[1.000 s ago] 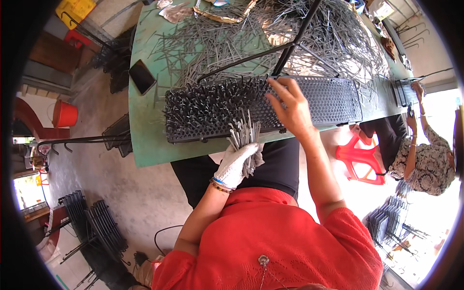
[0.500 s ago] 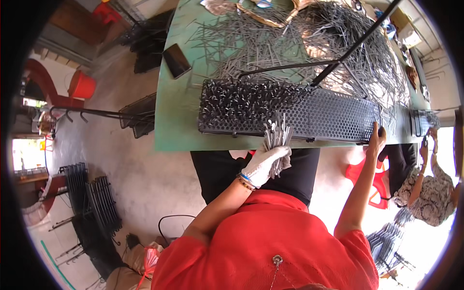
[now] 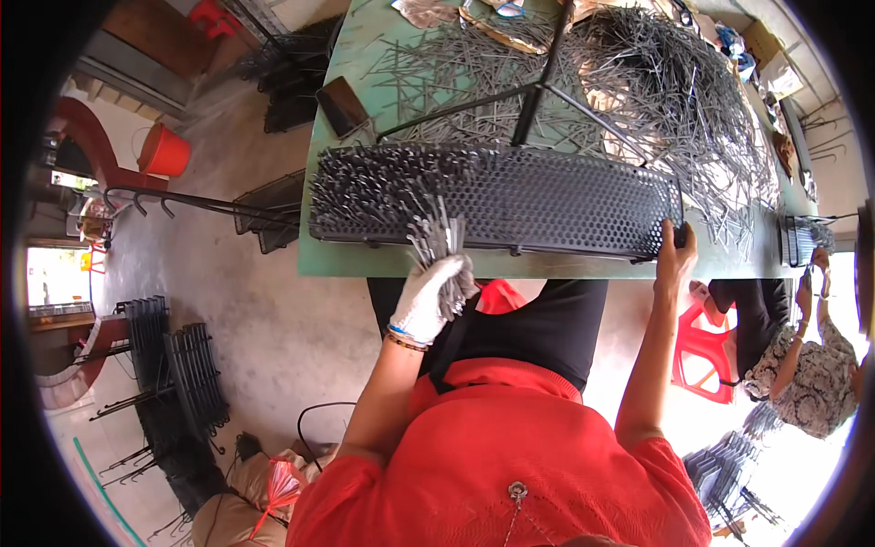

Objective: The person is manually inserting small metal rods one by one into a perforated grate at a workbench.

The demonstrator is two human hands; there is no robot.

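My left hand [image 3: 423,303], in a white glove, is closed round an upright bundle of thin grey strips [image 3: 437,235]. It is in front of the long black perforated panel [image 3: 574,202], near the panel's front edge. Many short strips [image 3: 378,182] stand densely in the panel's holes on the left part, while the holes on the right part show bare. With my bare right hand [image 3: 674,257] I grip the panel's right front corner. Black rods [image 3: 532,109] joined to the panel rise behind it and branch.
The green table [image 3: 351,260] bears a big heap of loose strips [image 3: 674,73] behind the panel. A dark flat rectangular object [image 3: 343,108] lies at the left. Another person [image 3: 807,360] works at the right, by a red stool [image 3: 706,351]. Black racks [image 3: 187,383] stand at the left.
The panel has shifted left, with its rods swinging left too. Both my hands have moved left, the right still on the corner and the left still holding the bundle.
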